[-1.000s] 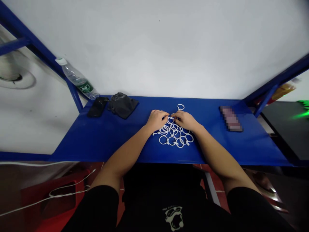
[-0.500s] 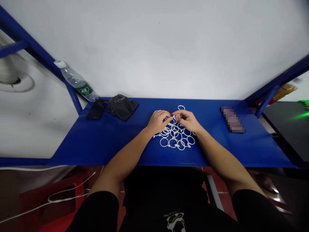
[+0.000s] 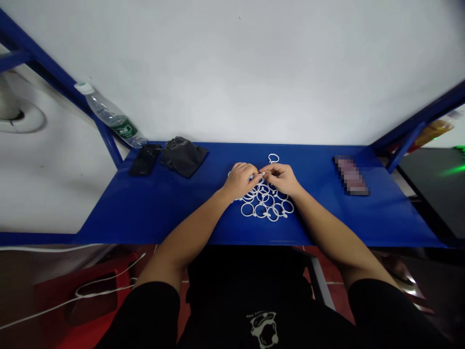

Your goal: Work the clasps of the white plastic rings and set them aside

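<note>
Several white plastic rings (image 3: 247, 209), each with a small knob or clasp, lie overlapping on the blue tabletop (image 3: 145, 208). Above the far part of this pile, my left hand (image 3: 240, 179) has its fingers curled and pinched on a white ring (image 3: 260, 178). My right hand (image 3: 281, 177) meets it from the other side, thumb and forefinger closed at the same ring's clasp. Fingers hide much of the held ring. One separate white ring (image 3: 273, 158) lies just beyond my right hand.
At the back left are a plastic bottle (image 3: 109, 114) leaning on the wall, a black phone (image 3: 145, 160) and a dark drawstring pouch (image 3: 185, 157). A blurred flat object (image 3: 351, 175) lies on the right. Blue frame bars (image 3: 405, 145) rise at both ends.
Both hands stay together over the rings, with the fingertips drawn slightly closer at the clasp. The whole view has shifted a little.
</note>
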Demonstrator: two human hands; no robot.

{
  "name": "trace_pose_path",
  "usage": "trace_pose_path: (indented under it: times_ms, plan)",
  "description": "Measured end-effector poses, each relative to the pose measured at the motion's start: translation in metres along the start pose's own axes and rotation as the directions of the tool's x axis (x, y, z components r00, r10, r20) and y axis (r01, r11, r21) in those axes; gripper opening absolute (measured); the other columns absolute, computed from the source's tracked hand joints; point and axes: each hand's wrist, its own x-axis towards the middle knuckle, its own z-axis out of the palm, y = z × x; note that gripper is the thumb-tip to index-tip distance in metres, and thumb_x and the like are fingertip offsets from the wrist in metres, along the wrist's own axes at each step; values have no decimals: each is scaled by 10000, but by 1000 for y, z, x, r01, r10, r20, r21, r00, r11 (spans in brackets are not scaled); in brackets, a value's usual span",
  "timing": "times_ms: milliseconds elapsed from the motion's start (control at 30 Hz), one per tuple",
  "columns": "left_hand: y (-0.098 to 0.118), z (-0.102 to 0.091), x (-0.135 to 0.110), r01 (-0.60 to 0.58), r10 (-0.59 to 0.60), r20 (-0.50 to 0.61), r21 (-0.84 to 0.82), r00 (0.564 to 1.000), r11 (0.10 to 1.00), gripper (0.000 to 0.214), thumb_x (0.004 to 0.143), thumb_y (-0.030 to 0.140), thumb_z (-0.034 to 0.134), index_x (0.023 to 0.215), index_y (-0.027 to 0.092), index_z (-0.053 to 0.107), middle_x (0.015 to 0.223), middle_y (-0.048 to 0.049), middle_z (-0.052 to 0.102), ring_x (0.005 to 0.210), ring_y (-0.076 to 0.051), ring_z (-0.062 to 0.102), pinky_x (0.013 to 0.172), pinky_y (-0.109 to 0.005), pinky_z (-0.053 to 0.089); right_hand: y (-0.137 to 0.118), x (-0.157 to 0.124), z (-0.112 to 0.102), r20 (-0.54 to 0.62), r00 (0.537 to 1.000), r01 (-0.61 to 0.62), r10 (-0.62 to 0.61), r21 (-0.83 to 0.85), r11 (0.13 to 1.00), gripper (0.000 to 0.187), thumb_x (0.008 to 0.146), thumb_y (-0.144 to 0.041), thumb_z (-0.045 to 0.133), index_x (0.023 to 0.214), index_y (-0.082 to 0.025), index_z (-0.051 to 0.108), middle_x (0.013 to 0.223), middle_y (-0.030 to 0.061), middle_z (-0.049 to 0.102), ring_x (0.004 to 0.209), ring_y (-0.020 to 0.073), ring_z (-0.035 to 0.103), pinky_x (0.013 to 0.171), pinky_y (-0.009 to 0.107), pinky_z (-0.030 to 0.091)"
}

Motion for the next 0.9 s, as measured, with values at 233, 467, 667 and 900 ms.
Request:
trace_pose_path:
  times_ms: [233,467,667,900]
  plan:
    - [5,3,1,-5,4,63,15,998,1000,134,1078,354,673,994,252,696,1143,-50,796,1119,-249,705,1081,-461,493,-4,-1,1,-37,995,82,-92,-217,973,135,768,-211,604,745,-229,736,731,12,750,663,170,666,660,305,531]
    - [0,-7,4,39,-36,-28,120,999,992,321,1030,439,753,1297,262,747,1531,-107,677,1494,-347,547,1338,-608,275,6,3,-18,-70,962,193,-264,-510,839,277,882,-184,563,944,-251,824,931,55,832,866,238,772,851,392,614]
    - [-21,-3,3,263,-256,-77,115,964,958,312,1038,398,728,1314,260,771,1483,-112,718,1477,-371,563,1283,-632,352,25,13,-50,-232,940,9,-251,-718,696,378,981,-197,536,1212,-207,835,1202,136,846,1070,308,798,982,482,630]
    - [-17,3,1,223,-228,67,67,971,972,238,1083,407,638,1082,273,835,1279,-72,808,1286,-325,678,1238,-625,386,43,19,-59,-207,962,-35,-177,-738,674,333,955,-270,622,1213,-218,827,1306,133,816,966,276,782,932,462,654]
